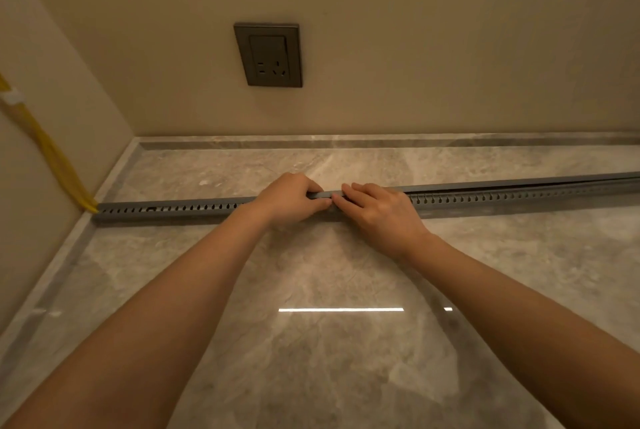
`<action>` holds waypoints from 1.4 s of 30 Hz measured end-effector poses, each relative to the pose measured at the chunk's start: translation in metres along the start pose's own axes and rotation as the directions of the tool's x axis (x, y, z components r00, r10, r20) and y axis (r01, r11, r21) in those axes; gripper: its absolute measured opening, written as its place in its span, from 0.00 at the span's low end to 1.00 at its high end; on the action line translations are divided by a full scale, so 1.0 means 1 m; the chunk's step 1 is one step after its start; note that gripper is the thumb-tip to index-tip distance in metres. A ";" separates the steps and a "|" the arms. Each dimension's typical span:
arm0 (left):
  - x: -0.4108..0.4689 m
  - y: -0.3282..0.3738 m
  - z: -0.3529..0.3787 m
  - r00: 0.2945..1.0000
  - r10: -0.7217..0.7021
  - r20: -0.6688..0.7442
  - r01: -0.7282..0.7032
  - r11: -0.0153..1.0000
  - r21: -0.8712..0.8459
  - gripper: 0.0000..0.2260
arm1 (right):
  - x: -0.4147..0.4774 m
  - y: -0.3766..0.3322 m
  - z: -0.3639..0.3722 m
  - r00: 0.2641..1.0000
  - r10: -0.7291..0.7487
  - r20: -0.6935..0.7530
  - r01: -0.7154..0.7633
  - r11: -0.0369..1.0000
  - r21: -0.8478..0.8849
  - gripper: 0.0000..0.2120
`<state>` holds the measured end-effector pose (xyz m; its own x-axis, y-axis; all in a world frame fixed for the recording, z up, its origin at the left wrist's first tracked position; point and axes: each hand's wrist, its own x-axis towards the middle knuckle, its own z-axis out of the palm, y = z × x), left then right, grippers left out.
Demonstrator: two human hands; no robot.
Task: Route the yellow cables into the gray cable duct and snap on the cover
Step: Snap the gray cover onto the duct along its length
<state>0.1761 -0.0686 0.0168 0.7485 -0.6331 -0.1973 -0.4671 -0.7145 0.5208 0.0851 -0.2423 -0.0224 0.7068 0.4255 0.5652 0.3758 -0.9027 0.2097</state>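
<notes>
Gripping the cover (485, 184) atop the duct (173, 211), left hand (288, 200) and right hand (381, 214) sit adjacent.

1. A gray cable duct (166, 211) lies on the marble floor (346, 352), running from the left wall to the right edge.
2. Yellow cables (57, 165) come down the left wall to the duct's left end.
3. The left hand (291, 200) grips the cover (519, 182) at mid-length, fingers curled over the top.
4. The right hand (377, 213) pinches the cover just beside it, the thumbs touching.
5. Toward the right, a dark gap separates the cover from the duct.
6. A dark wall socket (268, 54) sits above.
</notes>
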 end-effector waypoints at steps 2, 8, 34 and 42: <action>-0.002 -0.001 0.002 0.999 -0.001 0.033 0.002 1.000 -0.025 0.13 | -0.003 0.002 0.002 1.000 -0.005 0.008 0.005 1.000 0.017 0.16; -0.002 -0.003 0.002 1.000 0.024 0.005 -0.024 0.999 -0.023 0.13 | -0.005 0.007 0.010 0.998 0.051 0.029 -0.054 0.992 0.115 0.17; 0.000 0.004 0.003 0.985 0.161 -0.063 -0.117 0.888 0.444 0.16 | 0.045 0.011 -0.021 0.800 0.144 0.582 -0.223 0.973 0.065 0.08; -0.005 0.008 0.005 0.985 0.161 -0.055 -0.118 0.879 0.462 0.16 | 0.049 0.012 -0.022 0.792 0.138 0.595 -0.223 0.972 0.071 0.07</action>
<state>0.1664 -0.0723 0.0179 0.6879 -0.7229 -0.0648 -0.7166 -0.6906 0.0975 0.1112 -0.2336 0.0252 0.9681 0.2505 0.0012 0.2504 -0.9679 0.0215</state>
